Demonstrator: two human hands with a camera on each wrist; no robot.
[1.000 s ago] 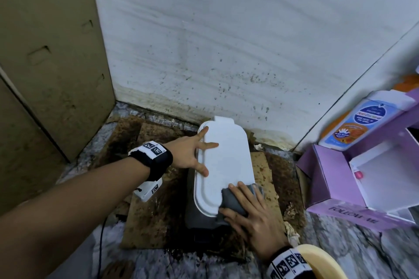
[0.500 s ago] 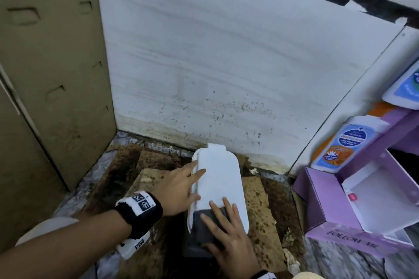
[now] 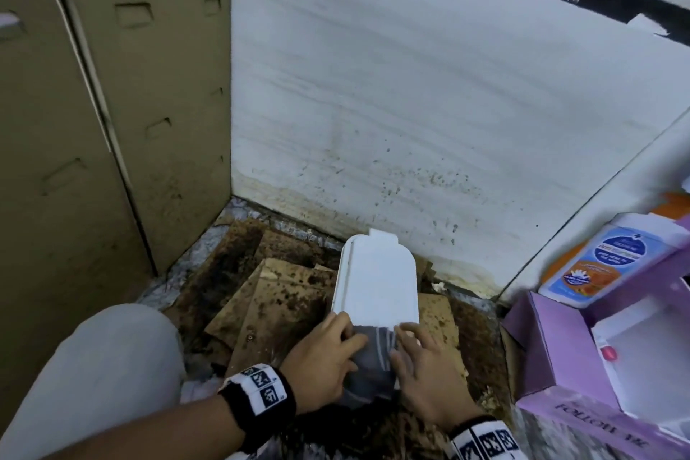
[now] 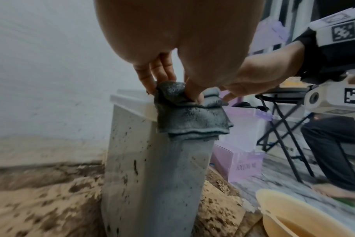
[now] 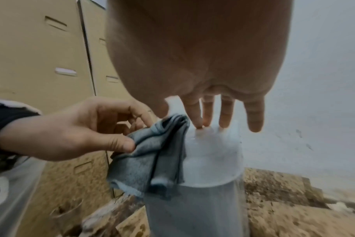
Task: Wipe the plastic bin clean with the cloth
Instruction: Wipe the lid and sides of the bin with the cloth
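The plastic bin (image 3: pixel 375 282), grey-sided with a white lid, stands on stained cardboard (image 3: pixel 269 306) at the foot of the far wall (image 3: pixel 410 105). A grey cloth (image 3: pixel 369 358) hangs over the bin's near edge. The left hand (image 3: pixel 321 366) pinches the cloth between thumb and curled fingers. The right hand (image 3: pixel 425 373) is spread, fingers straight, fingertips (image 5: pixel 199 123) resting on the lid just right of the cloth. Dark specks mark the bin's left side. A purple box (image 3: pixel 567 358) sits to the right.
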